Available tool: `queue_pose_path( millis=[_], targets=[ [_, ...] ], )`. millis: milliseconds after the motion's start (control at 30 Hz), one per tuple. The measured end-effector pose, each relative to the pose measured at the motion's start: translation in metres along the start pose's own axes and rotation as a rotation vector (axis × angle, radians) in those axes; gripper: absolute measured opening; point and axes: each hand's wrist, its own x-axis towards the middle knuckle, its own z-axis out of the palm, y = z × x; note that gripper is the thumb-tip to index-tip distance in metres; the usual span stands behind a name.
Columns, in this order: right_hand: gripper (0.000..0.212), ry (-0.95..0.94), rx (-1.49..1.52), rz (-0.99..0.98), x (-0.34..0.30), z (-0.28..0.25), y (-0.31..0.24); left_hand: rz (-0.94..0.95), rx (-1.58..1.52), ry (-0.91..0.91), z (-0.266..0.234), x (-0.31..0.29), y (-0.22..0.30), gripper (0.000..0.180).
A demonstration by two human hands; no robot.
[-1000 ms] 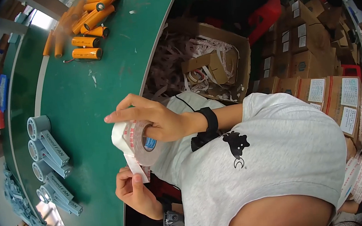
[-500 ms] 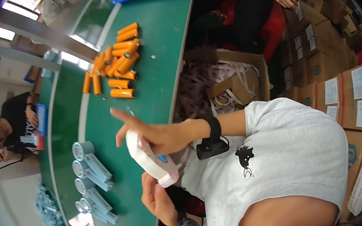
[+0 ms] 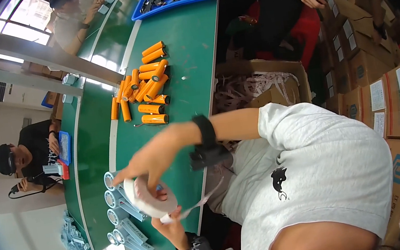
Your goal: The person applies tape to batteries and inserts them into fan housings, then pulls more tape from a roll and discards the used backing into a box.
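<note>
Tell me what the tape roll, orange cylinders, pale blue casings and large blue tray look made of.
Tape roll: probably paper or film, matte white, its thin strip curving flexibly. Orange cylinders: likely glossy plastic sleeves, judging by highlights; cores hidden. Pale blue casings: apparently satin moulded plastic, evenly coloured. Large blue tray: probably moulded plastic, slightly shiny, uniformly blue.

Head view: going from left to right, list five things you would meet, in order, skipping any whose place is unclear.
Leftmost black cap → heap of pale blue parts → white tape roll → box of paper scraps → stacked cartons.
</note>
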Motion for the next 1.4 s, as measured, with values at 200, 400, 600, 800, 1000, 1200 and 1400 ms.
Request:
queue_pose_path(
  millis=[200,400,600,800,1000,1200,1400],
  targets=[
    [0.03,0.356,-0.833,0.726,-0.029,-0.025,0.044,0.412,0.394,0.113,-0.006,0.051,0.028,0.039],
    [0.017,0.184,-1.042,0.544,-0.046,-0.009,0.057,0.52,0.762,0.299,0.0,0.068,0.0,0.039],
    [0.021,0.461,0.417,0.428,-0.062,-0.018,0.021,0.611,0.958,0.315,-0.006,0.06,-0.014,0.041],
    [0.028,0.525,0.89,0.467,-0.064,0.013,0.006,0.607,0.977,0.18,-0.001,0.059,-0.007,0.044],
    [0.029,0.709,0.748,0.325,-0.057,0.026,-0.007,0.622,0.98,0.106,0.003,0.063,-0.009,0.043],
    [0.029,0.678,0.33,0.4,-0.036,0.027,-0.021,0.655,1.05,0.087,0.001,0.06,-0.006,0.043],
    [0.029,0.464,0.13,0.518,-0.025,0.027,-0.028,0.693,1.146,0.059,-0.001,0.06,-0.005,0.042]
  ],
)
